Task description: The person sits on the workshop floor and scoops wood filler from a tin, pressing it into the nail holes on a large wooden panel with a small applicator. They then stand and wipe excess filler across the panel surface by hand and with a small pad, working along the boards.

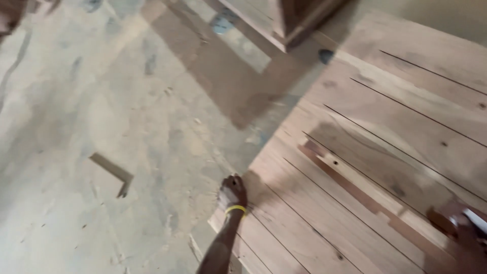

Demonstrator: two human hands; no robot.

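— What is under the person's hands?

— A wide panel of reddish-brown wooden boards point(385, 152) laid edge to edge, with thin dark seams running between them. It fills the right half of the view and lies low, close to the floor. A narrower, darker strip of wood point(355, 190) lies across the boards near the middle.

— Where is the left hand?

— The left hand point(232, 192) is at the panel's near left edge, curled closed with the knuckles up, resting on or gripping that edge; which of the two I cannot tell. A yellow band point(236, 208) circles the wrist.

— And the right one?

— The right hand point(469, 238) is at the lower right corner, blurred and cut off by the frame. It lies on the boards just beside a dark reddish object point(444, 218), but whether it is open or closed cannot be told.

— What about the room?

— A dusty concrete floor point(101, 127), pale grey with scuffs and sawdust, takes the left half. A small L-shaped wood offcut point(114, 172) lies on it, well apart from the panel. At the top stands the base of a wooden furniture piece point(289, 23), throwing a dark shadow across the floor toward the boards.
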